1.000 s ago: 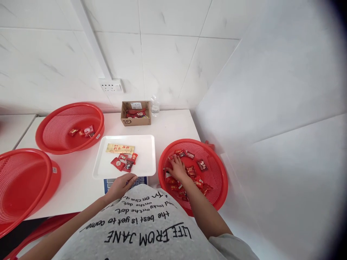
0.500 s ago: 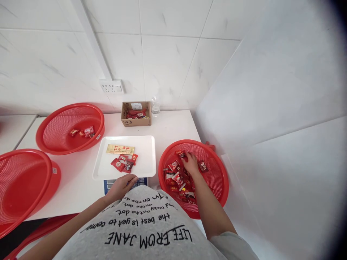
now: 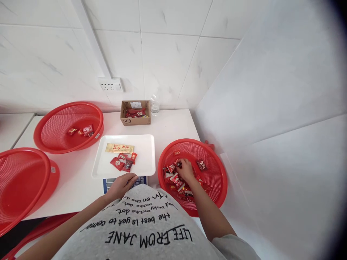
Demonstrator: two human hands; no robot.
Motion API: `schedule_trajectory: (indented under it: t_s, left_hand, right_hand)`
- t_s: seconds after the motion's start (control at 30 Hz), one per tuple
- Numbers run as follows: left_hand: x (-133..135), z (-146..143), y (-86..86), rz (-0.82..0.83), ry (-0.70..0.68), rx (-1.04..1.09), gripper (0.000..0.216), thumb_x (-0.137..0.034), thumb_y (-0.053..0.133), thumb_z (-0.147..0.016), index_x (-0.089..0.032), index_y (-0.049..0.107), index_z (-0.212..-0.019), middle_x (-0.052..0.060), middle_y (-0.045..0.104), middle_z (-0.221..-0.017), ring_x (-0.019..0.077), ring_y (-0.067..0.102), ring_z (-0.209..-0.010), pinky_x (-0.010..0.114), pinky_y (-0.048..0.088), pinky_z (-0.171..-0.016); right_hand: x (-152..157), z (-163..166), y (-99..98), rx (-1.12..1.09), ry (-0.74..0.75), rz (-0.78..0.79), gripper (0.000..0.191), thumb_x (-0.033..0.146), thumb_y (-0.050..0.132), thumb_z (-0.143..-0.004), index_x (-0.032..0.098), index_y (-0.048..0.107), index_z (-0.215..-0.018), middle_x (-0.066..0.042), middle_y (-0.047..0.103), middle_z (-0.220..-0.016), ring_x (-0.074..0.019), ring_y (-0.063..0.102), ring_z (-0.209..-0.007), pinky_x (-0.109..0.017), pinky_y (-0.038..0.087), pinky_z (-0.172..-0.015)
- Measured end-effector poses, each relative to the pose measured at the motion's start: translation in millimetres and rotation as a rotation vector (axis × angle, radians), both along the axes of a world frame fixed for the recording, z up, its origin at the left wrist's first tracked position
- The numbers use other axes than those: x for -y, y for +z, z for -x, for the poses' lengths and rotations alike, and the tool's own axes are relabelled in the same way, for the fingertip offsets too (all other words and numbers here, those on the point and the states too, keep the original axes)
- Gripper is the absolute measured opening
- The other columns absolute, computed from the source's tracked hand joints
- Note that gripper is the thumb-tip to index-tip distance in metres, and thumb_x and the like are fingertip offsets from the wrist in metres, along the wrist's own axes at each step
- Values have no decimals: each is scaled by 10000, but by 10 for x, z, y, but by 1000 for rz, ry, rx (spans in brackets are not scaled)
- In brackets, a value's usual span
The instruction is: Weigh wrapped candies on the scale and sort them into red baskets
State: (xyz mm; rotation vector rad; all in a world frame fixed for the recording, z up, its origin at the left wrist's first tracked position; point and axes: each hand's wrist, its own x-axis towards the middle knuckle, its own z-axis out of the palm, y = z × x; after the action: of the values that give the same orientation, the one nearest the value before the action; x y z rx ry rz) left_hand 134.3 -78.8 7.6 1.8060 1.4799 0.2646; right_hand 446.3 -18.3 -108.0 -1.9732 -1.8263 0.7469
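Observation:
My right hand (image 3: 186, 170) reaches into the right-hand red mesh basket (image 3: 221, 173), its fingers closed on a small dark-wrapped candy (image 3: 179, 164). Around it lie several red-wrapped candies (image 3: 176, 180). My left hand (image 3: 123, 186) is at the near edge of a white tray (image 3: 143, 155), over the blue scale (image 3: 106, 183); its fingers are curled together, and what they hold, if anything, is hidden. In the tray lie a long gold packet (image 3: 119, 148) and several small candies (image 3: 118, 163), mostly in red wrappers.
Behind the tray stand a cardboard box (image 3: 136, 122) of red packets and a clear plastic bottle (image 3: 154, 106). At the left are a red basket (image 3: 51, 131) with several candies and another red basket (image 3: 21, 184). A wall borders the table at the right.
My right hand has drawn nearer to me and slightly left within the basket, and the dark candy at its fingertips has shifted with it. The left hand stays by the tray's edge.

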Motion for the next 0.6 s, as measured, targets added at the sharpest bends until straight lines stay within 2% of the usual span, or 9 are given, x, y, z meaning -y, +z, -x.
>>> schedule_trajectory:
  t_s: [0.17,0.27,0.43,0.6]
  left_hand:
    - [-5,-1,-28,-7,-12,0,355,-439,320,-873,-210,582,-802,17,635,-764,166,577,-713,242,411,-659]
    - [-10,-6,-38,-9,-15,3,344,-435,330,-874,-213,588,-823,18,642,-783,166,580,-725,241,410,-662]
    - [-18,-12,-40,-7,-23,1,345,-433,329,-876,-210,589,-829,18,640,-782,164,581,-728,243,412,-667]
    - [-29,-19,-14,-6,-32,1,343,-431,328,-878,-209,586,-834,13,638,-793,161,582,-743,239,412,-674]
  right_hand:
    - [105,-161,-55,-86,-65,38,205,122,423,-689,199,560,-820,-26,615,-811,-172,559,-794,-280,417,-731]
    - [174,-280,-67,-127,-95,44,163,162,408,-717,194,554,-781,-25,628,-801,-160,580,-757,-267,436,-710]
    - [269,-408,2,-125,-127,31,202,237,425,-751,181,579,-869,-65,637,-890,-191,585,-827,-305,444,-753]
    - [216,-262,96,-62,-75,-15,273,274,473,-760,181,613,-975,-99,605,-1030,-235,510,-1001,-363,363,-906]
